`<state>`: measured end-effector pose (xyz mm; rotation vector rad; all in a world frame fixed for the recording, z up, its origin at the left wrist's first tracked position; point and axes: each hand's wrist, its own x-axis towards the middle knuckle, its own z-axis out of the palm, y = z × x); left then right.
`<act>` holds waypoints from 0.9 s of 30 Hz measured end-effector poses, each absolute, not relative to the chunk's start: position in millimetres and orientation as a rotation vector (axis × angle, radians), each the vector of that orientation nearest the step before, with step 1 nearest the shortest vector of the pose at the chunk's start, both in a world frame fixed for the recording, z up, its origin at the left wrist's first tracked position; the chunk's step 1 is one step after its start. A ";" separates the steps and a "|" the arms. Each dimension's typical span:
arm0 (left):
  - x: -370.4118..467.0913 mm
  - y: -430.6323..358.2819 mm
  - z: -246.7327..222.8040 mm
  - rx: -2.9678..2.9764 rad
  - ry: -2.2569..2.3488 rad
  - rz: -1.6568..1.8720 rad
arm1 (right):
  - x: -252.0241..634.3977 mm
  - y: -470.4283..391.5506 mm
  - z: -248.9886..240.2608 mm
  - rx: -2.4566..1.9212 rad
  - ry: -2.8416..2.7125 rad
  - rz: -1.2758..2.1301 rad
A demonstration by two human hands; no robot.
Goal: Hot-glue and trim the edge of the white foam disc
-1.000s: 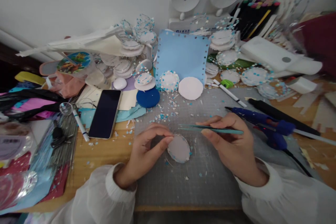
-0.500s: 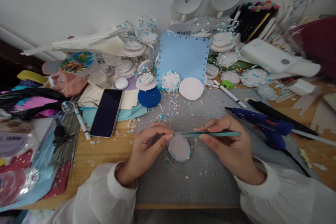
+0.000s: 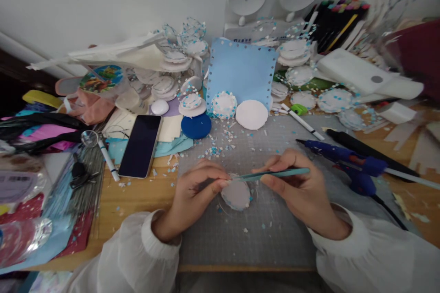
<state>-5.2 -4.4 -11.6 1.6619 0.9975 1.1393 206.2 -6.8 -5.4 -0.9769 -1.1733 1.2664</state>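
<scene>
Teal tweezers (image 3: 287, 173) lie nearly level in my right hand (image 3: 304, 192), pinched between thumb and fingers, with their tips pointing left. Those tips reach the upper rim of a round white disc (image 3: 237, 195) edged with small blue and white bits. My left hand (image 3: 197, 188) pinches at the disc's upper left edge with thumb and forefinger. A thin wire loop (image 3: 229, 210) curves around the disc. Whatever sits between the tweezer tips is too small to make out.
Under my hands is a grey cutting mat (image 3: 247, 247) scattered with paper bits. A blue glue gun (image 3: 357, 165) lies to the right, a phone (image 3: 140, 146) to the left. Behind stand a light blue card (image 3: 242, 71), a white oval (image 3: 252, 114) and a dark blue disc (image 3: 195, 126).
The tweezers have tilted slightly, their rear end rising and shifting a little left. Both hands remain almost in place, and the whole view has shifted slightly.
</scene>
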 end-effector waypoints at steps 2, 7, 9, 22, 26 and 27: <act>-5.4 -4.6 -11.9 1.667 0.994 1.139 | 206.6 -6.4 -6.5 -0.986 -1.177 1.260; -5.4 -4.0 -10.4 1.689 0.990 1.137 | 208.4 -5.0 -9.0 -0.995 -1.171 1.294; -4.9 -3.5 -9.2 1.694 0.984 1.135 | 209.1 -3.9 -9.3 -0.997 -1.150 1.345; -5.5 -4.1 -12.0 1.673 1.006 1.142 | 210.0 -0.6 -10.5 -1.015 -1.142 1.383; -5.0 -3.6 -12.8 1.665 1.004 1.150 | 210.6 -1.1 -11.5 -1.015 -1.155 1.381; -4.9 -3.6 -12.9 1.663 1.002 1.150 | 210.7 -1.3 -12.0 -1.016 -1.157 1.379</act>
